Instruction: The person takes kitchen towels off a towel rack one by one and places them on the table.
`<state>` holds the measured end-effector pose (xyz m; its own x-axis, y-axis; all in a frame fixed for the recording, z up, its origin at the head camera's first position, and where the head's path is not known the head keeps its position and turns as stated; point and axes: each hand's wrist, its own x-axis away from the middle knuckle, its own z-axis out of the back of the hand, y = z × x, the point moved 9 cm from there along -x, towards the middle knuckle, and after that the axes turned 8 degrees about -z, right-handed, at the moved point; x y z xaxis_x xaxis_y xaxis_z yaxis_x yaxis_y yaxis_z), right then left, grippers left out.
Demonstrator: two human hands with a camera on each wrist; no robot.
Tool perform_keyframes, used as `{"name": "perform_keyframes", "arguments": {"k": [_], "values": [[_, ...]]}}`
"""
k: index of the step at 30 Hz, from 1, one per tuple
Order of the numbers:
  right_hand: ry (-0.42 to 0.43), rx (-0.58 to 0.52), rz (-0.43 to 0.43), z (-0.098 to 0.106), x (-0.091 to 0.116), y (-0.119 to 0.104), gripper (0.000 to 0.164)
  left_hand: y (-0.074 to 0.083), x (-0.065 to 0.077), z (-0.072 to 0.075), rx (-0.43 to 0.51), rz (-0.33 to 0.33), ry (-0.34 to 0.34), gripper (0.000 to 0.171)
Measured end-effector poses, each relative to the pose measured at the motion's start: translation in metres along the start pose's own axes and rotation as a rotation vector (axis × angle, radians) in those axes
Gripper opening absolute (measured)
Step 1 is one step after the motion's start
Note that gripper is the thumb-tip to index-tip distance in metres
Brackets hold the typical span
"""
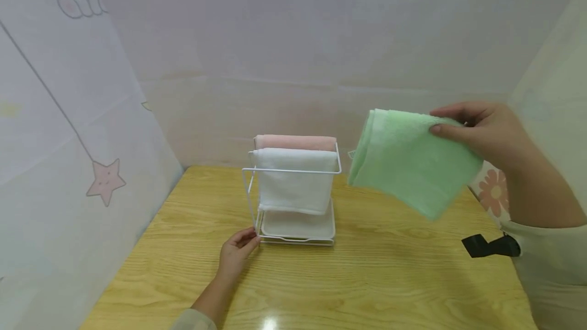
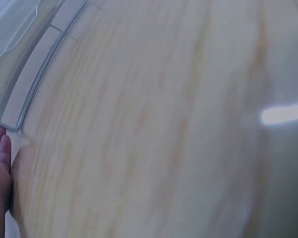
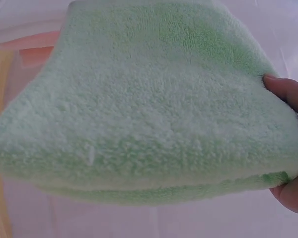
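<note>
My right hand (image 1: 479,129) pinches a folded light green towel (image 1: 408,152) by its upper right edge, thumb in front. It hangs tilted in the air to the right of a white wire towel rack (image 1: 298,171). The right wrist view is mostly filled by the green towel (image 3: 149,109). At the rack's lower front left corner, my left hand (image 1: 238,251) holds the frame between thumb and fingers. Over the rack's bars hang a white towel (image 1: 295,180) in front and a pink towel (image 1: 295,142) behind it, mostly covered.
A white tray (image 1: 298,225) lies in the base of the rack. The rack stands on a wooden table (image 1: 390,269). Pale cloth with printed figures, among them a pink star (image 1: 106,181), hangs behind and beside the table. A black strap (image 1: 492,246) is at the right sleeve.
</note>
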<state>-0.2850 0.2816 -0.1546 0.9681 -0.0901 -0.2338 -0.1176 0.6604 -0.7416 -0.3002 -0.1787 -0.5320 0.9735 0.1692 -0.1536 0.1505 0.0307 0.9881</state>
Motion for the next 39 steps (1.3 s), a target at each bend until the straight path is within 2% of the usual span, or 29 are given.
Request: {"name": "perform_keyframes", "arguments": {"k": [6, 8, 13, 15, 22, 25, 29, 39], "values": [[-0.041, 0.090, -0.047, -0.019, 0.004, 0.030, 0.029, 0.001, 0.001, 0.000, 0.025, -0.002, 0.011, 0.038], [-0.077, 0.077, -0.084, -0.029, 0.006, 0.041, 0.033, 0.001, 0.001, -0.001, 0.025, -0.001, 0.015, 0.038], [-0.147, 0.088, -0.096, -0.049, 0.013, 0.060, 0.042, 0.002, 0.002, -0.001, 0.004, -0.002, 0.027, 0.037], [-0.161, 0.114, -0.072, -0.055, 0.015, 0.063, 0.044, 0.002, 0.002, -0.001, 0.002, 0.000, 0.035, 0.036], [-0.168, 0.094, -0.028, -0.076, 0.028, 0.079, 0.040, 0.002, 0.002, 0.000, 0.001, -0.003, 0.036, 0.034], [-0.176, 0.107, -0.077, -0.085, 0.034, 0.091, 0.043, 0.003, 0.002, -0.001, -0.003, -0.005, 0.030, 0.035], [-0.186, 0.083, -0.093, -0.098, 0.043, 0.101, 0.042, 0.003, 0.002, -0.001, -0.006, -0.003, 0.031, 0.035], [-0.201, 0.027, -0.091, -0.121, 0.061, 0.118, 0.035, 0.004, 0.002, -0.001, -0.016, 0.006, 0.030, 0.035]]}}
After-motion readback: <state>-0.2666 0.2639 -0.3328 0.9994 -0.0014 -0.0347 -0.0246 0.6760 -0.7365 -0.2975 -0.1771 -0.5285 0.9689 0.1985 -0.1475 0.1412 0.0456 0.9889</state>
